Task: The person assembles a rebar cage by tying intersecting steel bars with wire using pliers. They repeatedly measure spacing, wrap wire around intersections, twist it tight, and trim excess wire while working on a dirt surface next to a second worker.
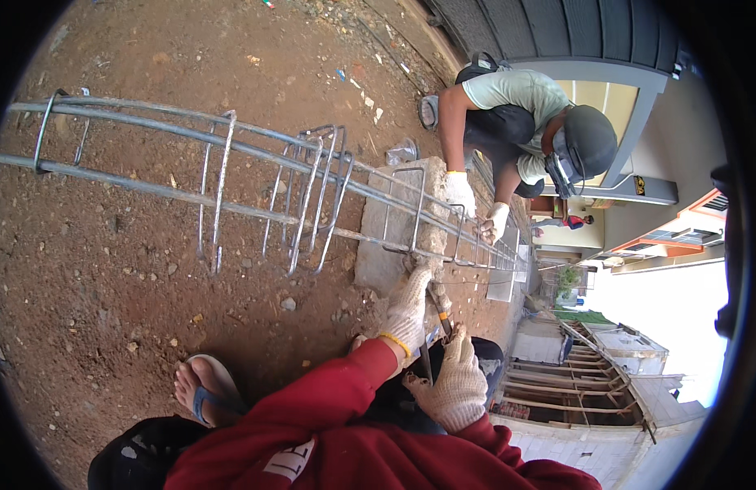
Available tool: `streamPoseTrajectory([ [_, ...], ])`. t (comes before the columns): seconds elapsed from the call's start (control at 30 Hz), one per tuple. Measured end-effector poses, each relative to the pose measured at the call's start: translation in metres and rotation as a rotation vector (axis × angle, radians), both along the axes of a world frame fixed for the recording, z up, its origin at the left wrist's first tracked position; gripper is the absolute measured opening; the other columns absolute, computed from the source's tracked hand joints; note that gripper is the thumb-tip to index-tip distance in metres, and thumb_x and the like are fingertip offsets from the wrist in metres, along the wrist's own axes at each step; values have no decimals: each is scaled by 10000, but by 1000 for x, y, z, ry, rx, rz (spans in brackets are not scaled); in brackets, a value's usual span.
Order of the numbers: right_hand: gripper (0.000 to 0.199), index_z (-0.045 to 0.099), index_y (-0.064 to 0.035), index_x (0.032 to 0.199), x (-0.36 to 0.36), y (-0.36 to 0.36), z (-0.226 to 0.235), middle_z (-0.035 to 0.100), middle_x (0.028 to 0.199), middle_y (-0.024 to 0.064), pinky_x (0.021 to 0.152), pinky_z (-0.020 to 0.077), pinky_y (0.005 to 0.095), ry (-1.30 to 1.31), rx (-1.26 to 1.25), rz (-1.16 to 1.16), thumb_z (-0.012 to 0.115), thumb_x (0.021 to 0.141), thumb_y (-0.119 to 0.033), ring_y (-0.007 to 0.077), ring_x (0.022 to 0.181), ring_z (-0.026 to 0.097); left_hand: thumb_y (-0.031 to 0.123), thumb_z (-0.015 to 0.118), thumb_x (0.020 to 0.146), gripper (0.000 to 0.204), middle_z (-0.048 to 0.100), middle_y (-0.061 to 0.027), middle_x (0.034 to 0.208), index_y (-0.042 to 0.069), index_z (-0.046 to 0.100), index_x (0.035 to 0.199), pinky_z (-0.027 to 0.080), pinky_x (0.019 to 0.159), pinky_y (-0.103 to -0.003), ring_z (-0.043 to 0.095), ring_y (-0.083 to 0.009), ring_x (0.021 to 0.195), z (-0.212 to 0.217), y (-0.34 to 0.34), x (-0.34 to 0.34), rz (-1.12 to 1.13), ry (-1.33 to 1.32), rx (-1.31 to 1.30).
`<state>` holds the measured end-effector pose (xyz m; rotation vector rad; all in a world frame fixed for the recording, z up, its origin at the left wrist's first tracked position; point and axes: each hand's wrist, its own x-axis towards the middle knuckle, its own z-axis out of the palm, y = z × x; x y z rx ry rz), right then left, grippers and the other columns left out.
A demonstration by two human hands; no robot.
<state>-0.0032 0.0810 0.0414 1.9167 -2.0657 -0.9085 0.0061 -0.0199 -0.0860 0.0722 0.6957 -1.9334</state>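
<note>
— Brown dirt ground [108, 269]. Your grey steel rebar cage [306, 208]?
— Across the rough concrete block [374, 265]; uneven tugging could slip it. Your white-gloved left fingers [423, 282], right fingers [456, 349] by dark orange-banded tool [442, 315]: both grips unclear.

- Steel frame [263, 154] runs left to right before the person, across a block [378, 265] on the ground [108, 269].
- Co-worker [517, 94] crouches behind the frame.
- Left hand [406, 312] is at the block's near side.
- Right hand [458, 385] is nearer, farther right.
- Tool [440, 304] lies between them.
- Foot [200, 390] stands left.
</note>
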Motion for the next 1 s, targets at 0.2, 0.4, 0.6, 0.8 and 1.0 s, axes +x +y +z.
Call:
streamPoseTrajectory([
  [0.2, 960, 307, 65, 1441, -14, -8, -30, 565, 1195, 263, 839, 504, 479, 97, -199, -89, 808, 690, -261, 416, 1013, 603, 363, 631, 946, 242, 607, -20, 800, 122, 640, 967, 527, 601, -339, 586, -160, 680, 8, 2, -8, -29, -142, 8],
  [0.4, 509, 452, -2, 1173, -33, -37, 16, 610, 1041, 272, 813, 507, 488, -174, 68, -208, 645, 714, -105, 454, 969, 621, 305, 684, 936, 287, 628, -67, 868, 68, 585, 1065, 542, 694, -393, 625, -203, 754, 8, 17, -16, 6, 257, 88],
  [0.6, 487, 425, -38, 1149, -51, -38, 15, 607, 937, 129, 716, 518, 400, -479, 201, -344, 692, 747, -101, 300, 822, 637, 302, 647, 958, 335, 665, -165, 1061, 51, 596, 1174, 564, 885, -484, 672, -325, 965, -21, 24, -24, 51, -174, -117],
  [0.8, 475, 410, -65, 1132, -70, -36, 13, 512, 852, 47, 510, 374, 253, -1617, 586, -1261, 694, 753, -29, 112, 608, 481, 261, 625, 965, 336, 689, -152, 1052, 60, 603, 1232, 558, 877, -454, 691, -279, 949, -17, 18, 2, -214, 239, -378],
  [1.0, 570, 499, -15, 1239, -26, -59, 43, 615, 848, 82, 530, 481, 285, -1186, 333, -1313, 769, 794, -247, 177, 650, 612, 135, 549, 965, 294, 470, 32, 649, 56, 600, 1244, 484, 682, -386, 477, -148, 584, 1, 4, -3, -84, 323, -246],
])
